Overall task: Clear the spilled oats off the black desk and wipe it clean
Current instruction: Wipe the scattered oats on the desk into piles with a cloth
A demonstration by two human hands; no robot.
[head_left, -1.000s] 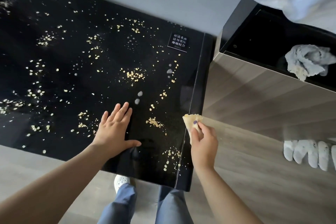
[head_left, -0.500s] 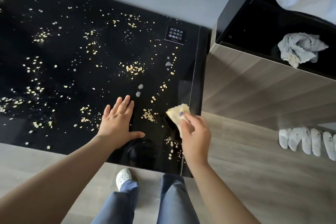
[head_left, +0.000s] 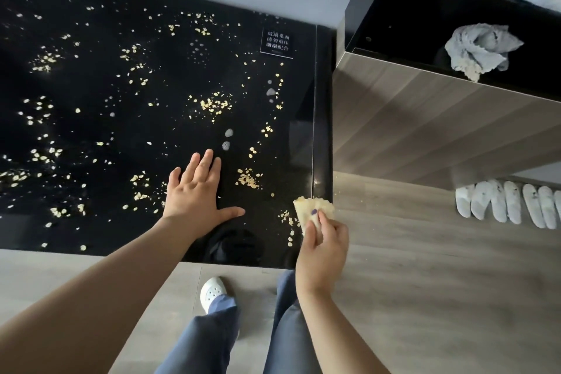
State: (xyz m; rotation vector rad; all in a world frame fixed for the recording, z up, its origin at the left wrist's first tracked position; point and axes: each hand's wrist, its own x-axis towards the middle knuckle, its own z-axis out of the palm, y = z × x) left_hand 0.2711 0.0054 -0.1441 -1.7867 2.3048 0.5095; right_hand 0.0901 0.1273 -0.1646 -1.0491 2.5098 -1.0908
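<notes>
1. The pale yellow oat flakes [head_left: 214,105] lie scattered in small clumps over most of the glossy black desk top [head_left: 321,118]. One clump sits just left of my right hand, near the desk's front right corner.
2. My right hand [head_left: 323,247] pinches a small folded pale yellow wipe [head_left: 312,208] between thumb and curled fingers, at the desk's right edge.
3. My left hand [head_left: 194,194] lies flat on the desk with fingers straight and thumb spread, between two clumps of flakes.
4. A few grey wet-looking spots show on the black surface beyond my left fingers.
5. A small black label with white characters [head_left: 277,43] sits near the far right corner.
6. Beside the desk stands a wood-sided cabinet [head_left: 425,118] with a black top, and a crumpled grey rag [head_left: 479,50] rests on it.
7. White slippers [head_left: 510,205] line the wood floor [head_left: 425,282].
</notes>
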